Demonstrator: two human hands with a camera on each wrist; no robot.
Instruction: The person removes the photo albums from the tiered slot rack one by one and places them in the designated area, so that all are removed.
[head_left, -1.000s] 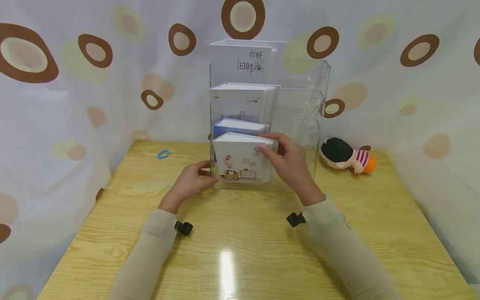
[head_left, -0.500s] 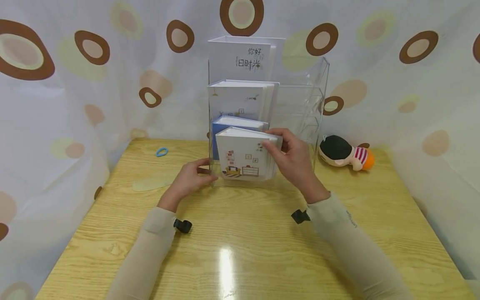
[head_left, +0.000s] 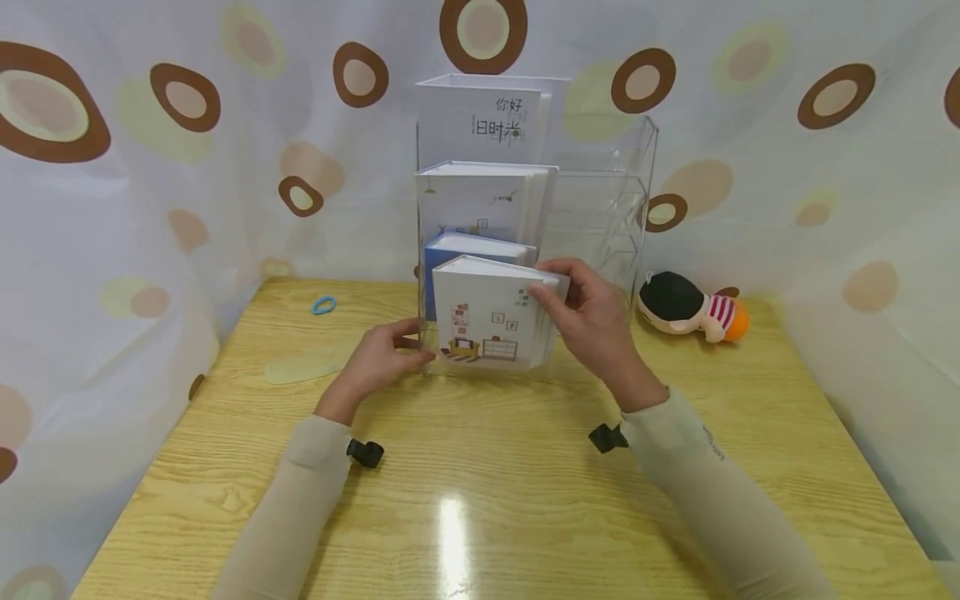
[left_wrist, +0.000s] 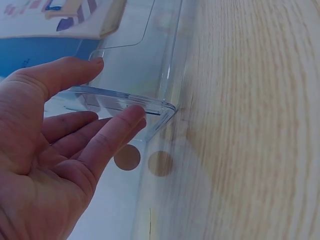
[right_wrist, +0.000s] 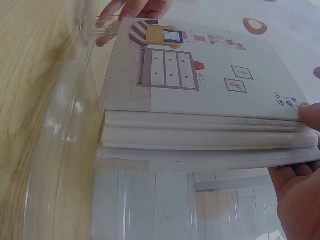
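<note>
My right hand (head_left: pixel 596 321) pinches a small white book (head_left: pixel 491 312) by its upper right edge, thumb on the cover and fingers behind. In the right wrist view the book (right_wrist: pixel 200 75) shows its page edges and stands at the front of a clear acrylic rack (right_wrist: pixel 55 145). With thumb inside and fingers outside, my left hand (head_left: pixel 378 358) holds the rack's left side panel (left_wrist: pixel 125 95) near the bottom. Behind the white book a blue book (head_left: pixel 480 246) stands mostly hidden. Further back in the rack are a larger white book (head_left: pixel 472 200) and a tall white one (head_left: pixel 465 117).
A stuffed doll (head_left: pixel 690 307) with a black top and orange end lies right of the rack. To the left are a blue ring (head_left: pixel 323 305) and a pale yellowish comb (head_left: pixel 303 368). A patterned curtain (head_left: pixel 375 167) hangs behind the wooden table (head_left: pixel 480 475).
My right hand has raised the small white book slightly and shifted it right, then lowered it a little, exposing more of the blue book. My left hand stays at the rack's side.
</note>
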